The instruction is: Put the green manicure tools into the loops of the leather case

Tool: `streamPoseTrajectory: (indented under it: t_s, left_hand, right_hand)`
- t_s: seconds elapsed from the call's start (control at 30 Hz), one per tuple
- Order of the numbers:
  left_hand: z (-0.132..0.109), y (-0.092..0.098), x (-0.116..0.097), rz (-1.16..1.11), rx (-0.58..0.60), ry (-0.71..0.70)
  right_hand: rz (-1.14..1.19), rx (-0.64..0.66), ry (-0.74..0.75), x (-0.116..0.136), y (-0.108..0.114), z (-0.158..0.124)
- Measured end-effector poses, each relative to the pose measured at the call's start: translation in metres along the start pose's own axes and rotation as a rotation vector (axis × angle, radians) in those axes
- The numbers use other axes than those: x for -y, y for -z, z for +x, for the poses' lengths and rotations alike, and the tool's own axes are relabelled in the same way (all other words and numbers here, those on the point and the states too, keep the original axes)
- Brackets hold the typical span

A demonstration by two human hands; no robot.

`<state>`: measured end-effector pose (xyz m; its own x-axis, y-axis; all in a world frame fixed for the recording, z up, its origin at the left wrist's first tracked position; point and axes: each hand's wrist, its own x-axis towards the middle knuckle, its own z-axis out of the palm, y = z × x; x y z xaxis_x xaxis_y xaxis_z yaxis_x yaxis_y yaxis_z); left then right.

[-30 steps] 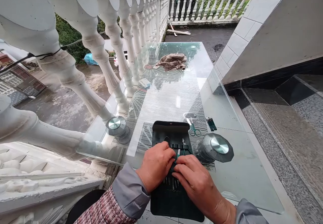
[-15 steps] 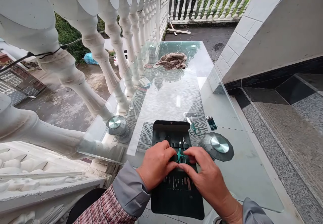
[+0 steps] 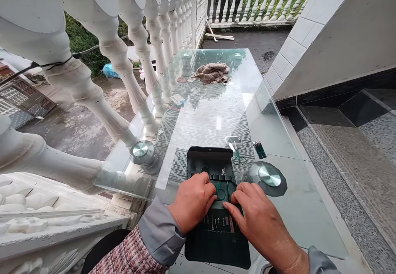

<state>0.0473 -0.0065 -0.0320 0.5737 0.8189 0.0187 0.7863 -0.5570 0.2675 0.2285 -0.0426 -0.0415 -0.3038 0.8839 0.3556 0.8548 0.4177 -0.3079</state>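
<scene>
Glass table (image 3: 309, 216): looks slick from my end of the feed, so a hard tug could slide the kit; can't make out whether the case's lower flap overhangs the near edge
Black case (image 3: 219, 249): open on the glass under both hands, might skate if someone pushes a tool without pinning it; sides partly covered
Right hand (image 3: 258, 214): fingers bent at the case's right side, thumb by the fold, can't tell if it's gripping anything
Left hand (image 3: 192, 202): curled over the case's left side, tips by a scissors handle, actual hold hidden from me
Loose scissors (image 3: 236, 153): just beyond the case on the glass, a stray knuckle could knock them; no clue what the grey oval (image 3: 238, 140) by the tips is
Green scissors (image 3: 219, 184): in the case's strap, could slip if it's slack, one loop mostly hidden
Nail clippers (image 3: 259, 150): bunched right of the loose pair, too dark to count
Small tools (image 3: 213, 223): lower row, snaggable, tips too tiny to read
</scene>
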Motion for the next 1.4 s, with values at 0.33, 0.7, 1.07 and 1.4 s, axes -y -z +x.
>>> streamPoseTrajectory:
  t_s: [0.33, 0.7, 1.07, 1.4]
  left_hand:
    - [0.000, -0.003, -0.010, 0.049, -0.091, -0.149]
    - [0.004, -0.012, -0.008, 0.035, -0.137, -0.140]
    - [0.006, -0.012, -0.011, 0.092, -0.088, -0.096]
    - [0.005, -0.009, -0.012, 0.069, -0.117, -0.082]
  right_hand:
    - [0.005, -0.062, 0.005, -0.003, -0.003, 0.003]
    - [0.099, -0.026, -0.010, -0.008, 0.001, 0.004]
    - [0.087, -0.081, -0.032, -0.010, 0.004, 0.008]
    - [-0.130, -0.201, -0.277, -0.086, 0.013, 0.027]
